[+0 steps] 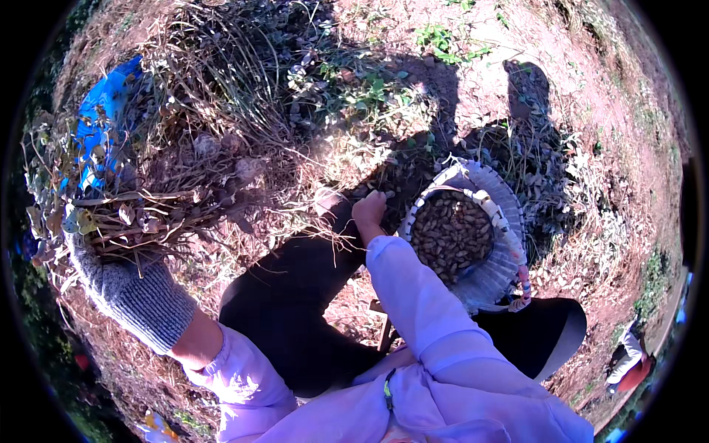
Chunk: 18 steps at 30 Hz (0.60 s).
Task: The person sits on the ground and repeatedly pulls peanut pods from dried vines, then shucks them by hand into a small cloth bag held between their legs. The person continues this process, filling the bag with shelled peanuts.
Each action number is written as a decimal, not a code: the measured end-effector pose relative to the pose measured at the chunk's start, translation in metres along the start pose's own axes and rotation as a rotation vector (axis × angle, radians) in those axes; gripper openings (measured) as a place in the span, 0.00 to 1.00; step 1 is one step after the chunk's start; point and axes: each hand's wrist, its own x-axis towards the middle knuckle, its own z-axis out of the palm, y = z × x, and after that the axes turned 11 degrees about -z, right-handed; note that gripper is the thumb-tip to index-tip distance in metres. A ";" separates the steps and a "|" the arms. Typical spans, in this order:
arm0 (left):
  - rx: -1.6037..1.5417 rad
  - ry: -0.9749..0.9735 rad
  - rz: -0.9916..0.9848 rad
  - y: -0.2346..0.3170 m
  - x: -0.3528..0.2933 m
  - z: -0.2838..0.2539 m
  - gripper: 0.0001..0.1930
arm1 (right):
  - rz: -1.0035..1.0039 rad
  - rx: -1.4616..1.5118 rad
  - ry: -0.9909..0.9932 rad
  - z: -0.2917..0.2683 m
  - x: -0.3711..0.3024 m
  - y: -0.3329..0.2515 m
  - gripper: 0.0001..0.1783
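My left hand [111, 273], in a grey knitted glove, grips a bundle of dry peanut plants [177, 210] out to the left; the stalks hide its fingers. My bare right hand [369, 210] is closed in front of my dark-trousered knee, just left of the basket. Whatever it may hold is too small or hidden to make out. The round woven basket [504, 221], pale with a wrapped handle, stands between my legs and is partly filled with brown peanuts in their shells [452, 235].
A large heap of pulled dry plants [229, 59] lies ahead to the left. Blue plastic [103, 111] shows behind the held bundle. Dry leaves and stems litter the reddish soil [613, 177]. Another person [631, 362] is far off at the right. My shadow falls ahead.
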 end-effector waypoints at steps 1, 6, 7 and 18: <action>-0.189 0.032 -0.160 0.000 0.004 -0.002 0.16 | 0.077 0.037 -0.076 0.004 0.002 0.003 0.15; -0.181 -0.087 -0.054 -0.009 0.009 -0.019 0.18 | 0.118 -0.070 -0.178 0.018 0.011 0.011 0.15; -0.163 -0.010 -0.090 -0.006 0.007 -0.019 0.16 | 0.107 -0.059 -0.172 0.023 0.011 0.018 0.15; -0.380 -0.056 -0.362 0.034 -0.033 0.022 0.17 | -0.175 0.192 -0.069 -0.040 -0.031 -0.032 0.08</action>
